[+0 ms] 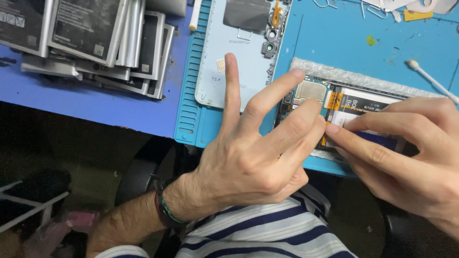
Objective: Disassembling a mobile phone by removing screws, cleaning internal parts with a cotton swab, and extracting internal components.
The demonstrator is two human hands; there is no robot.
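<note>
My left hand (248,157) lay spread, fingers fanned, its middle and ring fingertips resting on the opened phone (334,107), which sat on a white pad (354,76) on the blue mat (334,33), at three o'clock from the detached pale back cover (239,57). My right hand (406,157) came in from four o'clock, thumb and forefinger pressed together, pinching the orange flex strip (329,125) at the left edge of the battery (363,107). What lay beneath those fingers I could not tell.

Risk noted: the flex looked thin, and a sideways pull could tear it or lift its connector. My left fingertips bore on the metal shield (311,90); excess pressure might bend it. A stack of spare batteries (95,43) stood at ten o'clock on the counter (71,102), and a cotton swab (425,74) at two o'clock.
</note>
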